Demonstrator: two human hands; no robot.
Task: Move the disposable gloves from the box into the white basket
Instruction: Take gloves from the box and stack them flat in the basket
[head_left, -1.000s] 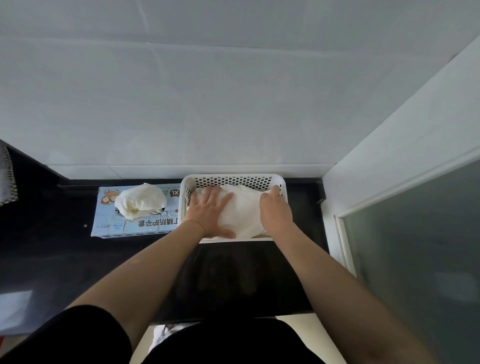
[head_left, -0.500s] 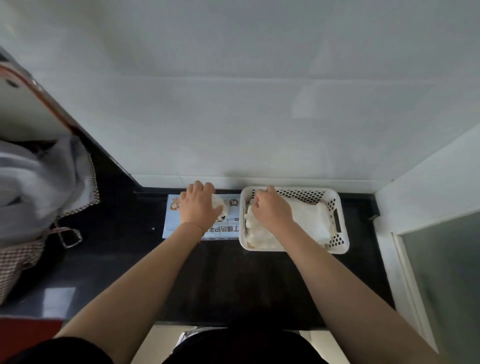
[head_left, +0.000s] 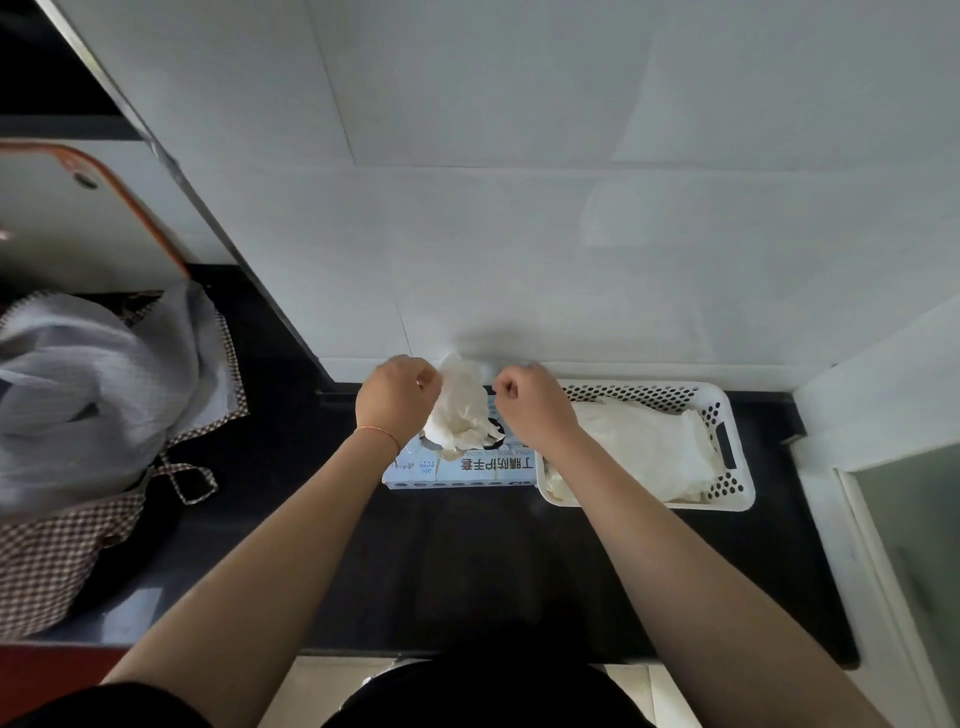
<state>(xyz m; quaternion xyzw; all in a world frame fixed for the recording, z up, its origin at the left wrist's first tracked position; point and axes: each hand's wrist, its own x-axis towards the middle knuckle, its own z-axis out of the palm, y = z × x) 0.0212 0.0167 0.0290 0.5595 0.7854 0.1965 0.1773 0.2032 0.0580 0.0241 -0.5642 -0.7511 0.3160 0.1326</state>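
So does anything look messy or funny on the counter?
A little. A crumpled clump of gloves bulges out of the glove box opening, both hands beside it. The gloves in the white basket lie rumpled, not stacked. Nothing spilled or broken.

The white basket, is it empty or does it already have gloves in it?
Not empty. The white basket already holds a flattened pile of pale gloves covering most of its floor; how many cannot be told.

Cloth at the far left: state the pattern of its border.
The cloth has a brown-and-white checked border around a pale grey middle, seen in the head view.
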